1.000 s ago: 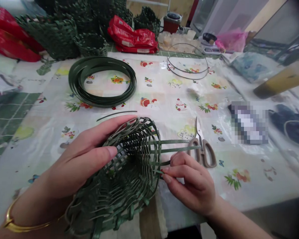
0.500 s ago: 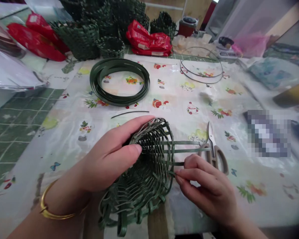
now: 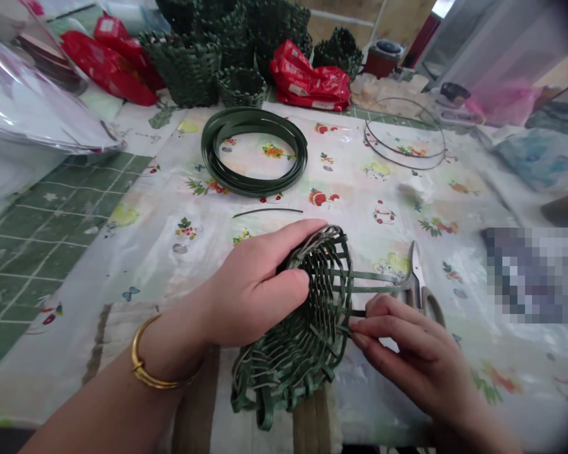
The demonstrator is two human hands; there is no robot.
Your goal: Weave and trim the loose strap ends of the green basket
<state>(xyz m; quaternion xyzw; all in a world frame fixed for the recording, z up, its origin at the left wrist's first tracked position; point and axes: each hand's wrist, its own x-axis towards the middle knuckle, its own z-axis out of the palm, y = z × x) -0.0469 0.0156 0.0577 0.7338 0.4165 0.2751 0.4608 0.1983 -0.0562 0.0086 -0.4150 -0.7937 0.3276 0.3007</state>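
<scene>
A dark green woven basket (image 3: 307, 334) lies tipped on its side, its mouth facing me. My left hand (image 3: 260, 284) grips the far left wall, thumb inside and fingers hidden outside. Several loose green strips (image 3: 373, 277) stick out from the right rim. At that rim my right hand (image 3: 411, 353) is closed in a pinch on the end of one dark green strip (image 3: 344, 329). Just beyond the right hand lie scissors (image 3: 419, 277) with grey-brown handles, partly covered by the strips and the fingers.
Behind the basket lies a coil of green strip (image 3: 208, 148), with a short cut strip (image 3: 269, 212) in front. Finished woven baskets (image 3: 184, 69) and a red plastic package (image 3: 307, 82) stand at the back. Thin wire hoops (image 3: 404, 157) rest at the back right. A flowered cloth (image 3: 350, 183) covers the table.
The whole scene has shifted right in the view as the camera turned. Both hands keep their hold on the basket and the strip, with the basket's position nearly the same between them.
</scene>
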